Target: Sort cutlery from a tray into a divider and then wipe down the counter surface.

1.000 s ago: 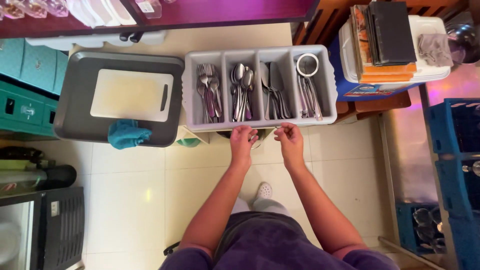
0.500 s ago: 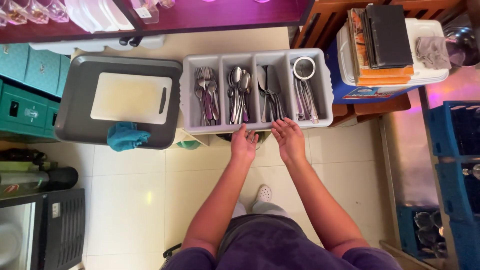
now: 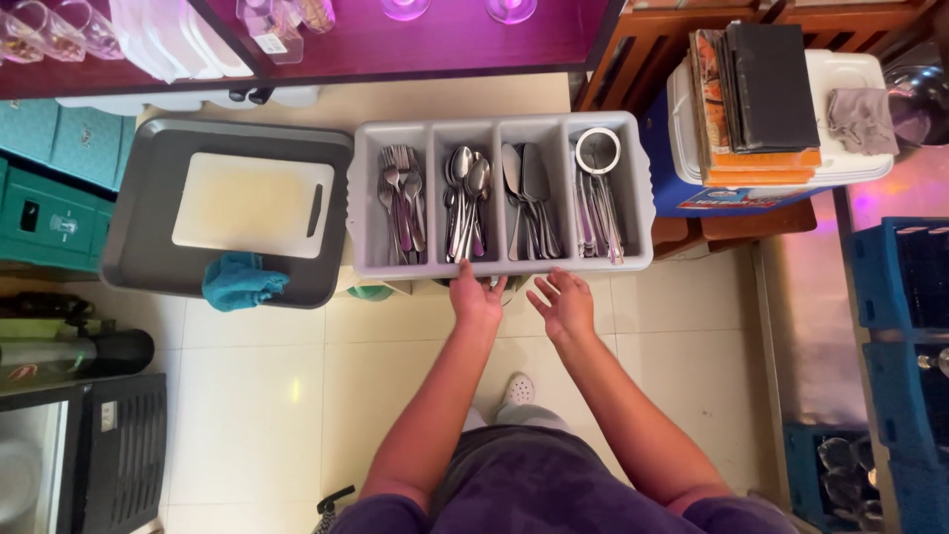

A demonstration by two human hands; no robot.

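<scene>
Caddy [image 3: 368, 198] sat center, four compartments: forks [image 3: 400, 203] leftmost, spoons [image 3: 467, 198] next, knives [image 3: 529, 198] third, strainer [image 3: 597, 150] rightmost. Tray [image 3: 138, 218] lay left of caddy, touching it; board [image 3: 252, 205] on tray, cloth [image 3: 242, 281] at its near edge. Cooler [image 3: 682, 148] stood right of caddy, books [image 3: 756, 89] on top. Left hand [image 3: 476, 297] touched caddy's near rim; right hand [image 3: 563, 305] just before it, apart.

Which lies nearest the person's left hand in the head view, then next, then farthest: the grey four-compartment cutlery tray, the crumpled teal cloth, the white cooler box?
1. Grey four-compartment cutlery tray, touching the left hand, just ahead.
2. Crumpled teal cloth, to the left.
3. White cooler box, far right.
</scene>
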